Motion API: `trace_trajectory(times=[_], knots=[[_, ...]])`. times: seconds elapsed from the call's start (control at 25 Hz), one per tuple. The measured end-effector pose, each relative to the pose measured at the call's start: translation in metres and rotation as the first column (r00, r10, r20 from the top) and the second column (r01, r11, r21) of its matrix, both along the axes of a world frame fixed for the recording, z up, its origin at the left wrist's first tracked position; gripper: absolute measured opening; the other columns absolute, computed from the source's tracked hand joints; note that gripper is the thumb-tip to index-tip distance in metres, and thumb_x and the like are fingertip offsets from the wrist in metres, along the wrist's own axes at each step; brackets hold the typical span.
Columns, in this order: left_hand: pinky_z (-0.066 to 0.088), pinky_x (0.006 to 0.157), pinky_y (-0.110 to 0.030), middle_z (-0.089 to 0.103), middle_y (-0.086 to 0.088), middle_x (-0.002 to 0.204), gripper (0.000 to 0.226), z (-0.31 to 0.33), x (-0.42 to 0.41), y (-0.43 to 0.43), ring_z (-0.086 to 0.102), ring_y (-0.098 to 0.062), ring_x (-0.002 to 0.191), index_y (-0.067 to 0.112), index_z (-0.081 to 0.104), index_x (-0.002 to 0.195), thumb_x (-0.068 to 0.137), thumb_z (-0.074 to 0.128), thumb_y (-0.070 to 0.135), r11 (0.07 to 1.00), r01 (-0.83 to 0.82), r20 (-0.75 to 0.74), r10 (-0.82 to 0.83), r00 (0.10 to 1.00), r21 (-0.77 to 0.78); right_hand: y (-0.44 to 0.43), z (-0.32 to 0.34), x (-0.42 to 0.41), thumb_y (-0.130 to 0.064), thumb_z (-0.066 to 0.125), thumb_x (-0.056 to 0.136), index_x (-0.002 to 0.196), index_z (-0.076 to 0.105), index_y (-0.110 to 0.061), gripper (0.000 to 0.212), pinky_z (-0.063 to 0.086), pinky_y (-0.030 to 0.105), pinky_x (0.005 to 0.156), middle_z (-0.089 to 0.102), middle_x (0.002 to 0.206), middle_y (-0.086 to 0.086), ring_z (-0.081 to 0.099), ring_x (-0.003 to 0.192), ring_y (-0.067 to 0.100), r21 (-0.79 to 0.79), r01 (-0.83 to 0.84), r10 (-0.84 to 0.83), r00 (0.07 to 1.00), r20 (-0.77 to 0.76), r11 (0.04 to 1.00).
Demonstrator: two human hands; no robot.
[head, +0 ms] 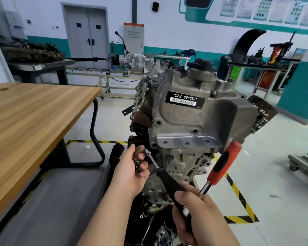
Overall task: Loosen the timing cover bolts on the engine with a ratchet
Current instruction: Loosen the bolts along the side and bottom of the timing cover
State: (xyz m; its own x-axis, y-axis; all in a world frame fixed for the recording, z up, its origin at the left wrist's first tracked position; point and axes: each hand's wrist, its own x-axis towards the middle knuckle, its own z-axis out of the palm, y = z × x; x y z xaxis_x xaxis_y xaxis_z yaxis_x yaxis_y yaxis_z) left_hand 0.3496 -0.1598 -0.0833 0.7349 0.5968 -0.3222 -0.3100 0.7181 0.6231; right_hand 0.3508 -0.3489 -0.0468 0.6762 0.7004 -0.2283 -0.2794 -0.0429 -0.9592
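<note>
A single head-worn wide-angle camera looks forward and down from close range at the engine (185, 112), with the workshop's far wall (167, 18) across the top.

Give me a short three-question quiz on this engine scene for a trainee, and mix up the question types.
1. True or false: the left hand holds small metal parts beside the engine.
2. Multiple choice: the label on the engine reads A) CFB 666660, B) CBF 555550, C) AFC 123456.
3. Fill in: the right hand grips a black handle and a ratchet grip coloured black and ____.
Key: 1 true; 2 A; 3 red.
</note>
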Motion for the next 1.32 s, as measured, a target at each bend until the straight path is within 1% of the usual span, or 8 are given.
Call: trace_trajectory(times=[0.12,0.28,0.4,0.52,0.76,1.04,1.2,1.32], knots=[[0.025,0.029,-0.017,0.048,0.007,0.055,0.019,-0.012,-0.004,0.017,0.037,-0.006,0.036,0.014,0.066,0.086,0.094,0.052,0.024,0.997,-0.002,-0.001,0.002,1.000,-0.071,0.013,-0.011,0.003,0.001,0.053,0.086,0.070,0.077,-0.032,0.043,0.028,0.023,0.046,0.047,0.044,0.015,0.040,0.041,0.021,0.005,0.035,-0.035,0.999,0.000,0.999],[0.026,0.030,-0.015,0.060,0.004,0.057,0.016,-0.019,-0.004,0.030,0.039,-0.005,0.036,0.011,0.065,0.094,0.094,0.050,0.014,1.000,-0.017,-0.092,0.016,0.996,-0.015,0.023,-0.024,0.004,0.004,0.051,0.088,0.077,0.077,-0.033,0.047,0.030,0.020,0.040,0.047,0.047,0.016,0.040,0.038,0.018,-0.011,0.033,-0.033,0.999,0.025,0.999],[0.025,0.031,-0.015,0.063,0.004,0.058,0.025,-0.027,0.002,0.027,0.038,-0.005,0.035,0.009,0.067,0.093,0.097,0.052,0.028,1.000,0.010,-0.189,-0.007,0.982,0.015,0.019,-0.027,0.005,0.003,0.049,0.089,0.076,0.076,-0.037,0.050,0.027,0.018,0.038,0.045,0.044,0.014,0.037,0.035,0.017,-0.038,0.042,-0.040,0.997,0.066,0.998],[0.021,0.031,-0.016,0.047,0.006,0.049,0.040,-0.035,0.008,0.017,0.033,-0.007,0.035,0.008,0.067,0.087,0.098,0.049,0.042,0.996,0.090,-0.279,-0.087,0.956,-0.002,0.010,-0.027,0.005,0.003,0.050,0.090,0.072,0.077,-0.031,0.047,0.026,0.015,0.037,0.044,0.045,0.014,0.037,0.036,0.018,-0.021,0.127,-0.128,0.992,-0.019,0.992],[0.027,0.032,-0.016,0.046,0.006,0.052,0.023,-0.042,0.024,-0.007,0.038,-0.006,0.037,0.014,0.059,0.077,0.096,0.053,0.026,0.948,0.199,-0.105,-0.231,0.967,-0.250,-0.014,-0.027,0.002,0.001,0.049,0.089,0.075,0.076,-0.033,0.046,0.024,0.014,0.035,0.043,0.045,0.013,0.033,0.032,0.016,-0.060,0.088,-0.085,0.994,0.062,0.994],[0.029,0.033,-0.014,0.043,0.005,0.050,0.032,-0.052,0.029,-0.023,0.038,-0.006,0.035,0.014,0.069,0.084,0.095,0.052,0.038,0.955,0.166,-0.132,-0.203,0.970,-0.247,-0.030,-0.038,0.004,-0.012,0.047,0.093,0.083,0.068,-0.043,0.039,0.026,0.022,0.040,0.041,0.045,0.008,0.031,0.034,0.016,-0.158,-0.026,0.054,0.983,0.175,0.987],[0.028,0.032,-0.014,0.042,0.007,0.050,0.034,-0.058,0.028,-0.025,0.038,-0.005,0.034,0.017,0.069,0.087,0.096,0.051,0.045,0.962,0.150,-0.153,-0.187,0.970,-0.227,-0.032,-0.043,0.002,-0.029,0.049,0.075,0.082,0.065,-0.046,0.024,0.028,0.025,0.042,0.040,0.045,0.006,0.031,0.036,0.016,-0.171,-0.025,0.061,0.976,0.209,0.985],[0.028,0.033,-0.015,0.041,0.008,0.051,0.033,-0.060,0.026,-0.024,0.038,-0.004,0.036,0.019,0.070,0.092,0.095,0.052,0.047,0.967,0.133,-0.164,-0.171,0.972,-0.219,-0.034,-0.049,0.002,-0.030,0.048,0.070,0.087,0.062,-0.031,0.021,0.028,0.022,0.040,0.039,0.044,0.004,0.031,0.036,0.015,-0.172,-0.037,0.071,0.978,0.197,0.984]])
